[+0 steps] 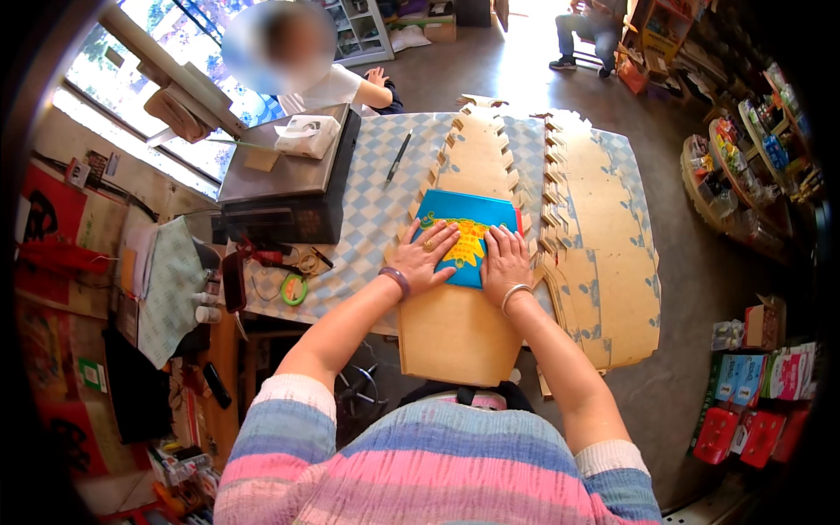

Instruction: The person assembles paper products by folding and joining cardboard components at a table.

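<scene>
A flat blue piece with a yellow printed design (468, 208) lies on a tan cardboard sheet (459, 337) with notched edges, and a red edge shows at its right side. My left hand (426, 255), with a ring and a dark bangle, rests flat on its left part, fingers stretched out. On its lower right my right hand (506, 261), with a light bangle, lies flat too. Both hands are open and grip nothing. To the right of them lies a stack of similar notched tan cardboard (617, 206).
The table has a checked cloth (372, 201). On it are a black pen (400, 156), a dark metal-topped box (284, 206) with a tissue pack (308, 135), and a green tape roll (294, 290). A person (328, 87) sits across; another sits near the doorway. Shelves of goods stand right.
</scene>
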### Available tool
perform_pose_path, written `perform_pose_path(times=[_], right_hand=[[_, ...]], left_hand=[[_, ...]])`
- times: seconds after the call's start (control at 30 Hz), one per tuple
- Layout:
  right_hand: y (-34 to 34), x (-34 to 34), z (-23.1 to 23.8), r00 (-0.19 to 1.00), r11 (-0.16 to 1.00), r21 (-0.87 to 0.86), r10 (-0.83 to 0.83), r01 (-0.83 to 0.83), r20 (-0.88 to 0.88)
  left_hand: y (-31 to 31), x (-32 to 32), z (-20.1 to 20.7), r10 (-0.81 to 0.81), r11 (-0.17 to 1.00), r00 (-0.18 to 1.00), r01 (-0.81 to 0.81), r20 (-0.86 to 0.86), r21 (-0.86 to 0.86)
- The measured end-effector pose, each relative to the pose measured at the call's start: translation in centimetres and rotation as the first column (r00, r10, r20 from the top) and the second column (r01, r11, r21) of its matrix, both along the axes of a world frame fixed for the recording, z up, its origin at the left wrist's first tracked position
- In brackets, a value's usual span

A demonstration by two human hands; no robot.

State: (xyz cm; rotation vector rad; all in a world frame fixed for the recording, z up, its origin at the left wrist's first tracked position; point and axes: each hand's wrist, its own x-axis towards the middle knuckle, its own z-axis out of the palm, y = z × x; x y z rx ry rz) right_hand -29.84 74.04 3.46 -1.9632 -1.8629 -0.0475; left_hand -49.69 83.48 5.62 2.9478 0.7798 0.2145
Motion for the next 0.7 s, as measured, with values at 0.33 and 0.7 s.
perform_pose_path(times=[0.33,0.7], right_hand=[[1.6,-1.2,0.8,0.986,0.981,-0.184,0.09,-0.063,0.139],[-0.5,2.0,1.3,0.981,0.969,-0.158,0.182,-0.192,-0.07]], left_hand=[[0.5,0.4,-0.5,-0.006,1.0,1.0,0.005,0.026,0.013],[0.1,0.1,0.1,0.029,0.997,0.999,-0.028,0.017,-0.079]])
